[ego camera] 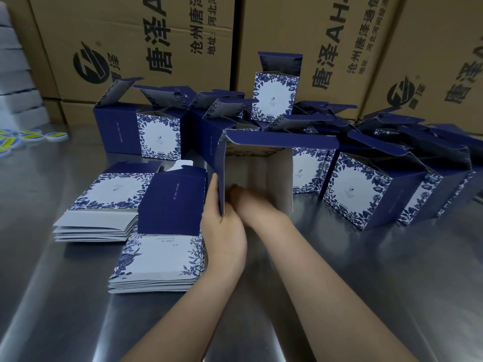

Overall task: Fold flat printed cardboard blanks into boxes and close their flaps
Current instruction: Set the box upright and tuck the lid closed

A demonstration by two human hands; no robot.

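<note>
Two hands work the open-ended printed box (pixel 282 141) at frame centre. The left hand (pixel 222 231) grips its left wall; the right hand (pixel 247 203) reaches inside, finger pose too blurred to tell.

A single head-worn wide-angle camera looks forward and down, close over the shiny steel counter (pixel 366 270), brown printed shipping cartons (pixel 136 35) at twelve o'clock.
</note>
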